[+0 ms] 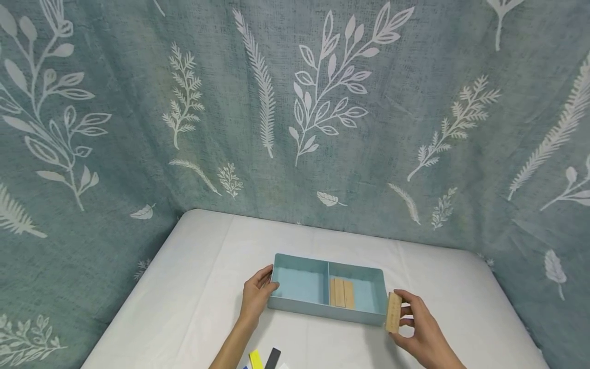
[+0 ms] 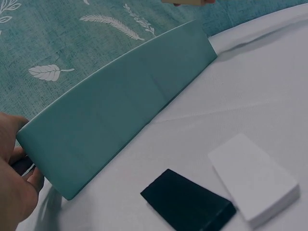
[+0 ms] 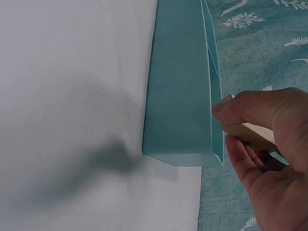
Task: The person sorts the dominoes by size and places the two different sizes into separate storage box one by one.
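A blue-green box [image 1: 299, 306] with two compartments rests on the white-covered table. Its left compartment is bare, and three light wooden blocks [image 1: 349, 294] lie side by side against the divider in the right one. My left hand [image 1: 258, 293] grips the box's left end, thumb at the rim. In the left wrist view, its fingers bend round that end. Between thumb and fingers, my right hand [image 1: 417, 320] pinches another wooden block [image 1: 393, 312] upright, just off the box's right end. The right wrist view shows this block [image 3: 252, 134] raised beside the rim.
Near the front edge of the head view lie a yellow block [image 1: 255, 360], a black block [image 1: 273, 357] and part of a white block [image 1: 283, 366]. A leaf-patterned green cloth [image 1: 276, 128] hangs behind the table [image 1: 221, 256].
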### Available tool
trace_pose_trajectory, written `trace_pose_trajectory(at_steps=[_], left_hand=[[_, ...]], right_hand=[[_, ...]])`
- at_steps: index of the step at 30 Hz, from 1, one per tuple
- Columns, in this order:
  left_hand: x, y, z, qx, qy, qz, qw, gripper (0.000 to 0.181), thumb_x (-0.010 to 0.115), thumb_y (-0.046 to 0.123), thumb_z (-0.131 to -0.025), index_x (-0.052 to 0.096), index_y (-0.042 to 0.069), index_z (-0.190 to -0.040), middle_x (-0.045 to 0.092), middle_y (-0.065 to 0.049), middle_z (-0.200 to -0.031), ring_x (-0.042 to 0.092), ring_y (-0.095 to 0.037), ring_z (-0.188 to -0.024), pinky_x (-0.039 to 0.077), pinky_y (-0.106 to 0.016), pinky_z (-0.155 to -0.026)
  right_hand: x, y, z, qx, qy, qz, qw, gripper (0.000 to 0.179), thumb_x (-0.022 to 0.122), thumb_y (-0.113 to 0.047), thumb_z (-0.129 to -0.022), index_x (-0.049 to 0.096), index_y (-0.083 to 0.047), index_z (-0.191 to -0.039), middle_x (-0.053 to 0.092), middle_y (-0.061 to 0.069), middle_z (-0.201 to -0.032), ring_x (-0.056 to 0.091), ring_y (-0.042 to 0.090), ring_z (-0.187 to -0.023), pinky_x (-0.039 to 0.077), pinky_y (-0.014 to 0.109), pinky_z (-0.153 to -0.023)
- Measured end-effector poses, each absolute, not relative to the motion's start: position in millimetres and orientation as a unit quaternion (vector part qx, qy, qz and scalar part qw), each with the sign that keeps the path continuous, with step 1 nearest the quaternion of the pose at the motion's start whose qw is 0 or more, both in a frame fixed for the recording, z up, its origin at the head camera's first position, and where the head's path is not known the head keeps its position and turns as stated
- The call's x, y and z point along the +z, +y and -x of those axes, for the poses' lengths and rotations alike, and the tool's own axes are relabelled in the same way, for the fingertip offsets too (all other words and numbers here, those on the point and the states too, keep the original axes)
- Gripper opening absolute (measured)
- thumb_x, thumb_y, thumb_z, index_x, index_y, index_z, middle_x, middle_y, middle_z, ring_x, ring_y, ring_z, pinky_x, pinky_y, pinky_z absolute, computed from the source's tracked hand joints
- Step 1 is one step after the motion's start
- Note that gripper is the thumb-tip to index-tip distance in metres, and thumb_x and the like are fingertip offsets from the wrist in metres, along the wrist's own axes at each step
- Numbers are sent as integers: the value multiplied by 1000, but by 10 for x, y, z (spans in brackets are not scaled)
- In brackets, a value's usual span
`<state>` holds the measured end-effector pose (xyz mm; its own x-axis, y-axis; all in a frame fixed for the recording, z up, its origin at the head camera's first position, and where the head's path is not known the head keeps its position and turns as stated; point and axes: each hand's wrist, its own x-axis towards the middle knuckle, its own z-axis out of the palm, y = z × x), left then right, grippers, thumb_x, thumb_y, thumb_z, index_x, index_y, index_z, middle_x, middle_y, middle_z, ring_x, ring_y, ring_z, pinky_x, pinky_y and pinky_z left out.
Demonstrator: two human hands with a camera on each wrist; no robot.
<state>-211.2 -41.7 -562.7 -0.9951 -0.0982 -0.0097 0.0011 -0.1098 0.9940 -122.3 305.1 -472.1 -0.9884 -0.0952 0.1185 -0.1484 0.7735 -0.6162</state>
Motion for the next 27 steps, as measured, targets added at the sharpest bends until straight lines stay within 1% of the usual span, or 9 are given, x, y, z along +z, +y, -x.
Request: trace_pose_trajectory(at_steps=[3,6,15,18,23,27], left_hand=[[-5635,-412,2114,-745,-665,-36,34,52,63,-3,-84,54,-8,-135,50,-25,-141,45,-37,-134,41,-25,-105],[-5637,-409,2112,-743,-668,-34,36,51,63,-2,-84,54,-8,-135,50,-25,-141,45,-38,-134,42,-25,-105],[-5630,-414,2112,-743,-667,-32,37,51,64,-2,-85,54,-7,-135,51,-25,-141,45,-37,-134,41,-25,-105],[-5627,-413,2108,-744,-667,-28,41,51,63,-3,-84,54,-8,-134,50,-26,-141,45,-38,-134,41,-26,-105],[-5636,-409,2105,-743,-667,-30,42,52,63,-3,-84,54,-8,-134,51,-26,-141,45,-38,-134,42,-26,-105],[-5641,-409,2106,-743,-667,-29,40,52,63,-3,-84,53,-8,-135,50,-26,-141,45,-39,-134,42,-26,-105]], right_hand=[[-4774,3047,1283,331,-938,-83,53,91,86,11,-63,37,0,-139,49,17,-125,58,23,-98,57,23,-75],[-4797,3040,1350,337,-935,-90,59,91,86,11,-62,37,1,-139,49,17,-126,58,22,-97,57,22,-75],[-4789,3030,1573,359,-927,-97,44,90,86,9,-66,38,2,-141,49,18,-127,59,25,-101,57,24,-78],[-4792,3024,1641,369,-923,-101,32,89,86,7,-67,38,2,-143,50,17,-126,59,25,-102,57,27,-79],[-4827,3007,1765,394,-913,-106,-1,90,85,6,-70,36,1,-145,51,17,-123,57,22,-97,58,34,-79],[-4854,2990,1868,414,-903,-109,-21,89,83,6,-72,36,0,-146,50,18,-127,58,23,-97,58,32,-80]])
